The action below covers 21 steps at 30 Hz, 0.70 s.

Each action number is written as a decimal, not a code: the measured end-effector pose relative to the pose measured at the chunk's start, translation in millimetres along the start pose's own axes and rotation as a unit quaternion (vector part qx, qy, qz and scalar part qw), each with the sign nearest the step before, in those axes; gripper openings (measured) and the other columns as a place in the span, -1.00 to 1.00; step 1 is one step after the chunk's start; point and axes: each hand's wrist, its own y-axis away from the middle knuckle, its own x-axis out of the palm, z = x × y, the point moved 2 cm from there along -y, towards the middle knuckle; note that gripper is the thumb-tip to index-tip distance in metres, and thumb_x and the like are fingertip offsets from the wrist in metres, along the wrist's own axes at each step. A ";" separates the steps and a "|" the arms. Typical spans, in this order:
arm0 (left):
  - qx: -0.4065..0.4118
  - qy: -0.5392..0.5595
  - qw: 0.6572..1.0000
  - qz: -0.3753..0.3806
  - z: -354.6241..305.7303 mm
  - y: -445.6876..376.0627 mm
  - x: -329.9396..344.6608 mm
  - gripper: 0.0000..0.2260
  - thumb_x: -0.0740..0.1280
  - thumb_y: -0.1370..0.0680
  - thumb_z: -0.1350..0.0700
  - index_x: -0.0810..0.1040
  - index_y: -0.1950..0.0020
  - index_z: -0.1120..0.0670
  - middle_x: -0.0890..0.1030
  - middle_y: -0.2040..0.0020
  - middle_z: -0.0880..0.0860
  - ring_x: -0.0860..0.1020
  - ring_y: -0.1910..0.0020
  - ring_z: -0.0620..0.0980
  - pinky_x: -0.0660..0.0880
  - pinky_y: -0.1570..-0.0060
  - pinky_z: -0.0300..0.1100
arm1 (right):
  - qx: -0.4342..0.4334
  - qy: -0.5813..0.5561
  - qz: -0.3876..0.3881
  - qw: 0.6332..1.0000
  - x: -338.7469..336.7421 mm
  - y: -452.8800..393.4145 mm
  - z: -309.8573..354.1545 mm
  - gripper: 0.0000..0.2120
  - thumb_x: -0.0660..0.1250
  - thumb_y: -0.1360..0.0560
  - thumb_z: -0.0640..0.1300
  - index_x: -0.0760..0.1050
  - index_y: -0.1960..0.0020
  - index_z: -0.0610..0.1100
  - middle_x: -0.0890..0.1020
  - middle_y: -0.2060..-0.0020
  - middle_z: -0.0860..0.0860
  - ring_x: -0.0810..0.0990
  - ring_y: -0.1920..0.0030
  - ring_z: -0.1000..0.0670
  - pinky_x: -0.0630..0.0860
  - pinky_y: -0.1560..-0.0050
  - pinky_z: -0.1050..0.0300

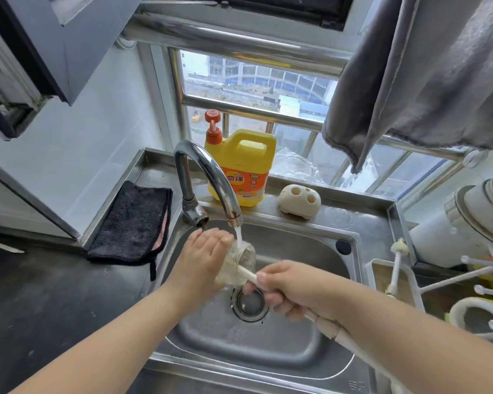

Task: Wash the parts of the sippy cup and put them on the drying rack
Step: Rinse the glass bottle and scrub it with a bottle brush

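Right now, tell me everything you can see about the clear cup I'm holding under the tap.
The cup is small, clear and looks like plastic or glass. It lies tilted on its side over the sink, with the faucet's stream landing on its upper wall. The left hand holds it, fingers along the top. A pale brush goes into it, gripped by the right hand. Its details blur under the water.

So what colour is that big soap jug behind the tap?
Yellow, with an orange label and red pump; the soap jug shows in the head view.
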 end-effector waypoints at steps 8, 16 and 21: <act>-0.021 0.040 0.998 -0.035 2.7 -3.5 3.3 -0.26 0.60 -0.10 -0.08 0.38 -0.16 0.11 0.60 -0.03 0.11 0.48 -0.11 0.06 0.49 -0.14 0.11 | -0.036 0.469 -0.146 0.870 -7.7 3.4 5.0 -0.80 0.15 -0.59 -0.14 0.50 0.11 0.03 0.46 0.31 0.04 0.50 0.25 -0.06 0.35 0.32 0.15; -0.041 0.080 0.995 0.042 10.6 -10.9 8.1 -0.36 0.49 -0.14 -0.12 0.50 -0.13 0.16 0.59 -0.03 0.08 0.58 0.00 0.14 0.51 0.00 0.05 | -0.049 0.648 -0.269 0.711 -0.8 3.5 19.2 -0.71 0.19 -0.48 -0.30 0.45 -0.16 -0.10 0.55 0.01 -0.07 0.60 -0.01 -0.12 0.30 0.29 0.15; 0.007 0.042 0.999 -0.004 -0.2 -5.8 12.7 -0.35 0.57 -0.13 -0.13 0.48 -0.10 0.13 0.59 -0.03 0.07 0.54 -0.04 0.07 0.45 -0.06 -0.02 | -0.012 0.383 -0.113 0.917 -4.3 -10.3 7.6 -0.79 0.16 -0.60 -0.10 0.54 0.12 -0.06 0.53 0.28 -0.01 0.48 0.31 -0.04 0.41 0.33 0.19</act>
